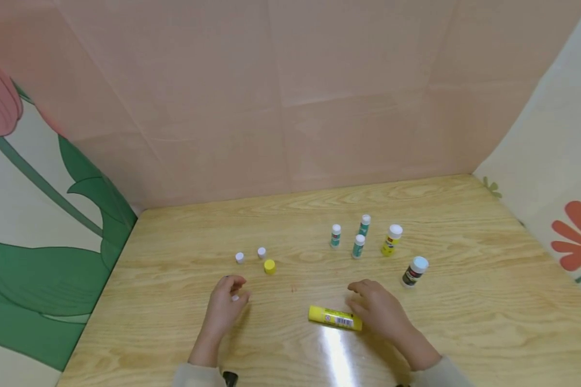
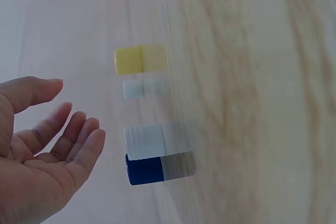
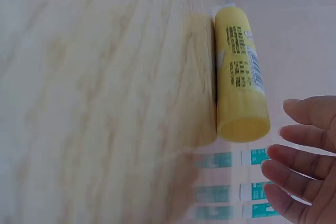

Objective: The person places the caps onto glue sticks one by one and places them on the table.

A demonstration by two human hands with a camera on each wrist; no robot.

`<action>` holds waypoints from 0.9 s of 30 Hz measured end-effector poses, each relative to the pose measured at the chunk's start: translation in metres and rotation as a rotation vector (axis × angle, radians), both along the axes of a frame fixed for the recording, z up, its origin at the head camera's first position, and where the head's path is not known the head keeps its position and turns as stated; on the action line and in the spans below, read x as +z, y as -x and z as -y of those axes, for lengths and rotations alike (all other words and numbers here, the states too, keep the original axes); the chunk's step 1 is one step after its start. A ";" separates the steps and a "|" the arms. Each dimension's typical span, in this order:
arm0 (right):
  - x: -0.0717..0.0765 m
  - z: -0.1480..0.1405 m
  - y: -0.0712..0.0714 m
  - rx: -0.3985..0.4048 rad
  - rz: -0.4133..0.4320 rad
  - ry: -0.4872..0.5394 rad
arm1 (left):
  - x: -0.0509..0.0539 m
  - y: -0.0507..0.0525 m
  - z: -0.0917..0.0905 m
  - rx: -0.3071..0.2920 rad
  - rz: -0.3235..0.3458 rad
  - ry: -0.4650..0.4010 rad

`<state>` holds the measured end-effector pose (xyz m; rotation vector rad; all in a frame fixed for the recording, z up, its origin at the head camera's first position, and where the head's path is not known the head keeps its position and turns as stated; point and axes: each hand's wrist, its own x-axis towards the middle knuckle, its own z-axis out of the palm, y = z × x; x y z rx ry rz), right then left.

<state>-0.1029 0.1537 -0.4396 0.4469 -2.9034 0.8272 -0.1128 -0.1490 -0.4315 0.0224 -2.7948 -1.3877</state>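
Note:
A yellow glue stick (image 1: 335, 318) lies on its side on the wooden table. My right hand (image 1: 380, 312) hovers by its right end, fingers loosely bent and holding nothing. In the right wrist view the glue stick (image 3: 240, 74) is apart from the fingertips. My left hand (image 1: 225, 303) is above the table to the left, also holding nothing. Beyond it stand a yellow cap (image 1: 269, 266) and two small white caps (image 1: 262, 252). The left wrist view also shows a larger white cap (image 2: 145, 141) beside a dark blue cap (image 2: 144, 170); the left hand mostly hides these in the head view.
Three small teal tubes with white tops (image 1: 335, 236) stand at the back right. Near them are a yellow bottle (image 1: 391, 240) and a black-labelled bottle (image 1: 414, 272), both white-topped. A pink sheet (image 1: 290, 134) rises behind the table (image 1: 174, 231), with flower-patterned walls at both sides.

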 end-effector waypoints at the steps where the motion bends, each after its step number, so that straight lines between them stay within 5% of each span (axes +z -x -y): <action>1: 0.000 -0.001 0.000 -0.004 -0.001 0.000 | 0.000 0.000 0.000 0.003 0.002 0.004; 27: 0.000 -0.012 0.000 -0.050 -0.063 0.038 | -0.002 0.004 0.006 0.012 -0.005 -0.004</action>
